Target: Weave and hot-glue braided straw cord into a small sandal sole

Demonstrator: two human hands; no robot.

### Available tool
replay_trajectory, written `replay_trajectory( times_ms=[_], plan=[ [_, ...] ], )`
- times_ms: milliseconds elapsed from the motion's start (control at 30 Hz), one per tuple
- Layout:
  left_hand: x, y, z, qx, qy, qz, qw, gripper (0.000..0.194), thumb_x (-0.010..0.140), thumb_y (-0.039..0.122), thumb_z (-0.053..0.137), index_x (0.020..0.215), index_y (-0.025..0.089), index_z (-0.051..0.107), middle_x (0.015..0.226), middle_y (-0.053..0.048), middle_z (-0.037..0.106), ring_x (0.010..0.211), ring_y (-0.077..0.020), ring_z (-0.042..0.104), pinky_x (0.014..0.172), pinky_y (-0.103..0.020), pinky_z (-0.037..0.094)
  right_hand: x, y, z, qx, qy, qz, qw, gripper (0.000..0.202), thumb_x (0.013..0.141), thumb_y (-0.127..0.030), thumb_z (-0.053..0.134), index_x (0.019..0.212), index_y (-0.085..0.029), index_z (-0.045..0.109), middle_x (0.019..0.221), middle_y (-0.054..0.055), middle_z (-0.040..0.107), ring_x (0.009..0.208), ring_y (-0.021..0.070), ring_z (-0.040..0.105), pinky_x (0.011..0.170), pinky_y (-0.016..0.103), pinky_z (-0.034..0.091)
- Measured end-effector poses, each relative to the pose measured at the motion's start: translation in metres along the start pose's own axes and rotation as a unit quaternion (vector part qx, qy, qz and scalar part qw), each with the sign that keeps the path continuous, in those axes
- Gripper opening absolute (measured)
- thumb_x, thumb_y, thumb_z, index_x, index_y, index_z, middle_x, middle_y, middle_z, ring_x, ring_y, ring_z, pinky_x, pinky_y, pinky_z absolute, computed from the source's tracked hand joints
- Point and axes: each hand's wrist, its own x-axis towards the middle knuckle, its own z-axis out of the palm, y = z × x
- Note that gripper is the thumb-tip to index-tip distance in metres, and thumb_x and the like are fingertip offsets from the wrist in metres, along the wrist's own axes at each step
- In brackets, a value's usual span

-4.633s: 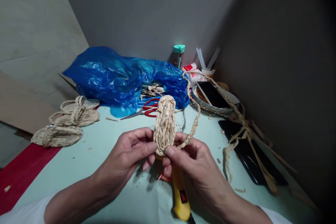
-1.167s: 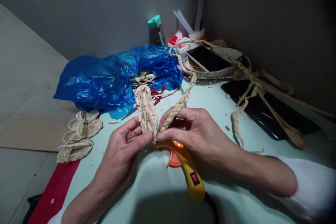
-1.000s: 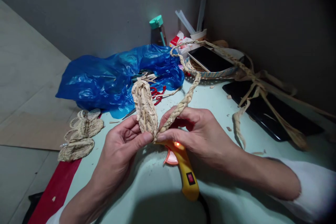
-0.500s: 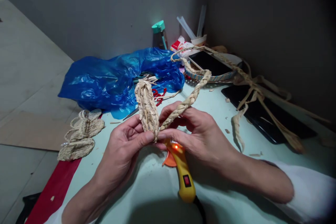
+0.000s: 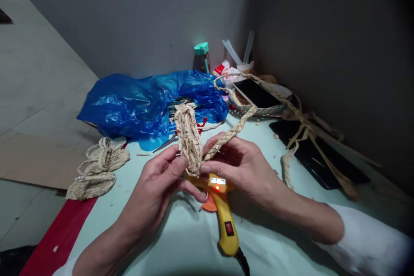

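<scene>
A flat oblong piece of coiled straw braid (image 5: 188,140) is held upright above the table. Its left edge is pinched between the thumb and fingers of my left hand (image 5: 164,177), with one lower finger stretched out. My right hand (image 5: 237,159) grips the loose braid (image 5: 231,133) where it meets the piece's lower right end. From there the braid runs up and back to the right. Just below the hands lies a yellow glue gun (image 5: 224,220) with a lit red light and an orange trigger.
Behind sit a blue plastic bag (image 5: 129,103), scissors (image 5: 166,143) and a green-capped bottle (image 5: 202,57). Small woven sandals (image 5: 92,185) lie left. A phone (image 5: 257,93) rests on a tray at the back right, near a dark flat device (image 5: 318,155) under straw strands.
My left fingers have shifted along the straw piece and one finger now reaches out below. More of the glue gun's top shows. The view has tilted slightly, so the background sits lower.
</scene>
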Motion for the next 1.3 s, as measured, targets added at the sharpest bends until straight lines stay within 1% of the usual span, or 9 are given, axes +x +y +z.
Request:
replay_trajectory(
  times_ms=[167,333,467,633,733,900,1033,1133,1300],
  plan=[
    [0.000,0.008,0.000,-0.058,-0.010,0.012,0.998,0.029,0.098,0.032,0.057,0.117,0.023,0.076,0.130,-0.012,0.070,0.101,-0.0298,0.072,0.052,-0.030,0.065,0.003,-0.006,0.000,-0.002,0.009,0.057,0.998,0.023,0.074,-0.031,0.087,0.083,-0.020,0.068,0.084,0.000,0.073,0.080,0.0168,0.069,0.077,0.029,0.055],
    [-0.001,0.008,-0.005,-0.026,0.014,0.011,1.000,0.033,0.097,0.036,0.057,0.119,0.021,0.076,0.125,-0.013,0.072,0.095,-0.0289,0.073,0.053,-0.029,0.064,0.003,-0.001,-0.005,0.044,-0.021,0.061,0.997,0.018,0.080,-0.030,0.083,0.085,-0.021,0.069,0.084,-0.001,0.073,0.082,0.0158,0.069,0.081,0.028,0.053],
    [0.002,0.007,-0.018,0.080,0.104,0.047,0.990,0.039,0.091,0.044,0.065,0.122,0.021,0.074,0.107,-0.010,0.075,0.079,-0.0211,0.072,0.059,-0.026,0.060,0.003,0.000,-0.009,0.070,0.016,0.072,0.995,0.021,0.076,-0.028,0.085,0.085,-0.021,0.068,0.080,-0.004,0.066,0.074,0.0119,0.060,0.070,0.024,0.048],
    [0.005,0.005,-0.029,0.203,0.235,0.166,0.936,0.020,0.077,0.035,0.082,0.091,0.023,0.076,0.084,0.000,0.070,0.056,-0.0117,0.059,0.053,-0.022,0.051,0.002,-0.002,-0.011,0.079,0.030,0.071,0.994,0.024,0.075,-0.030,0.085,0.085,-0.020,0.066,0.080,-0.003,0.064,0.073,0.0128,0.057,0.071,0.026,0.045],
    [0.001,-0.002,-0.029,0.312,0.299,0.279,0.857,0.008,0.078,0.025,0.082,0.083,0.029,0.076,0.080,0.004,0.070,0.061,-0.0134,0.060,0.063,-0.024,0.050,0.001,-0.003,-0.011,0.073,0.018,0.066,0.995,0.022,0.078,-0.032,0.083,0.084,-0.020,0.066,0.083,-0.002,0.064,0.075,0.0134,0.057,0.072,0.026,0.044],
    [0.000,-0.013,-0.031,0.427,0.166,0.411,0.788,0.046,0.082,0.011,0.075,0.115,0.042,0.077,0.107,0.001,0.080,0.100,-0.0257,0.068,0.097,-0.037,0.047,0.001,-0.004,-0.011,0.066,0.008,0.061,0.996,0.020,0.080,-0.033,0.081,0.083,-0.019,0.066,0.079,-0.002,0.062,0.073,0.0133,0.056,0.071,0.026,0.043],
    [0.007,-0.014,-0.023,0.480,0.108,0.468,0.734,0.074,0.073,0.010,0.082,0.138,0.039,0.063,0.128,-0.006,0.072,0.115,-0.0321,0.063,0.103,-0.042,0.045,0.002,-0.004,-0.007,0.068,0.004,0.055,0.996,0.022,0.079,-0.035,0.081,0.083,-0.019,0.066,0.075,-0.002,0.061,0.069,0.0132,0.054,0.066,0.025,0.042],
    [0.011,-0.011,-0.013,0.473,0.084,0.464,0.744,0.064,0.080,0.006,0.074,0.135,0.035,0.065,0.112,-0.006,0.076,0.098,-0.0259,0.068,0.089,-0.035,0.051,0.005,-0.008,-0.002,0.018,-0.023,0.034,0.999,0.024,0.085,-0.041,0.075,0.081,-0.018,0.068,0.074,-0.001,0.059,0.067,0.0131,0.052,0.063,0.026,0.043],
    [0.011,-0.003,-0.007,0.407,0.137,0.369,0.824,0.039,0.083,0.014,0.075,0.116,0.034,0.075,0.103,0.000,0.078,0.087,-0.0201,0.068,0.086,-0.029,0.050,0.021,-0.022,-0.002,-0.043,-0.050,0.021,0.998,0.033,0.091,-0.046,0.070,0.077,-0.016,0.071,0.074,0.001,0.063,0.066,0.0118,0.053,0.060,0.024,0.043]
  ],
)
